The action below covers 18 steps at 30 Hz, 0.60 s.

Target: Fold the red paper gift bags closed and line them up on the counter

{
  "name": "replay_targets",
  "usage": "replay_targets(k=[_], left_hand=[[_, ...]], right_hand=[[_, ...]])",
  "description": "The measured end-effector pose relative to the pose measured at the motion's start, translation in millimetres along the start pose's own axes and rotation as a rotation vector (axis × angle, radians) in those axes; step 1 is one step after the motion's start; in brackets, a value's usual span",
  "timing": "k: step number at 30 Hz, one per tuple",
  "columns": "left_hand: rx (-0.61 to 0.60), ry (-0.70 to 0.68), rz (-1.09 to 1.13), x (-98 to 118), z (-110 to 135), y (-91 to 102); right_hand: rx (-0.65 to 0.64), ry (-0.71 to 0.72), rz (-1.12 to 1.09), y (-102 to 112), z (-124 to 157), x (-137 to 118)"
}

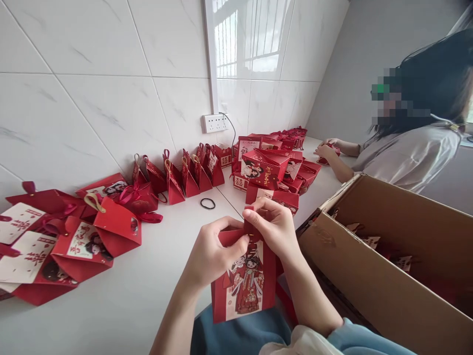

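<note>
Both hands (pixel 216 251) (pixel 273 227) pinch a red box (pixel 246 286), apparently card.

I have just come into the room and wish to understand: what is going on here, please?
A person is handling a red printed packet: the left hand holds it near the top, while the fingers of the right hand pinch its upper end. Red boxes stand along the wall on the white table. At the right, a cardboard carton holds some printed pieces. Beyond it, a co-worker has a red item in hand.
</note>
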State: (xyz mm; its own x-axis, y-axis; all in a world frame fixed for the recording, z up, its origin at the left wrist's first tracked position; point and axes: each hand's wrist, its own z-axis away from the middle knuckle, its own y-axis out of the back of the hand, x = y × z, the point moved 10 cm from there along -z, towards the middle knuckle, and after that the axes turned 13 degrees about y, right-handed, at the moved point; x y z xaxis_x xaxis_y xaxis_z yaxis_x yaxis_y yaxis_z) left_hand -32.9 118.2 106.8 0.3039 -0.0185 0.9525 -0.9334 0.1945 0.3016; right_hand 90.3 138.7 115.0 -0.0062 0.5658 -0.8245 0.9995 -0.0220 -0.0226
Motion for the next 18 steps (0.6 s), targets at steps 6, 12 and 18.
replay_targets(k=[6, 12, 18], left_hand=[[0.034, 0.055, -0.075, -4.9, -3.5, 3.5], [0.031, 0.057, -0.393, 3.0, 5.9, 2.7], [0.357, -0.448, -0.514, 29.1, 46.4, -11.4]], right_hand=[[0.004, 0.036, 0.025, -0.5, -1.0, -1.7], [-0.218, 0.267, 0.187, -15.3, 4.5, -28.4], [-0.193, 0.571, 0.236, -6.2, 24.2, -71.0]])
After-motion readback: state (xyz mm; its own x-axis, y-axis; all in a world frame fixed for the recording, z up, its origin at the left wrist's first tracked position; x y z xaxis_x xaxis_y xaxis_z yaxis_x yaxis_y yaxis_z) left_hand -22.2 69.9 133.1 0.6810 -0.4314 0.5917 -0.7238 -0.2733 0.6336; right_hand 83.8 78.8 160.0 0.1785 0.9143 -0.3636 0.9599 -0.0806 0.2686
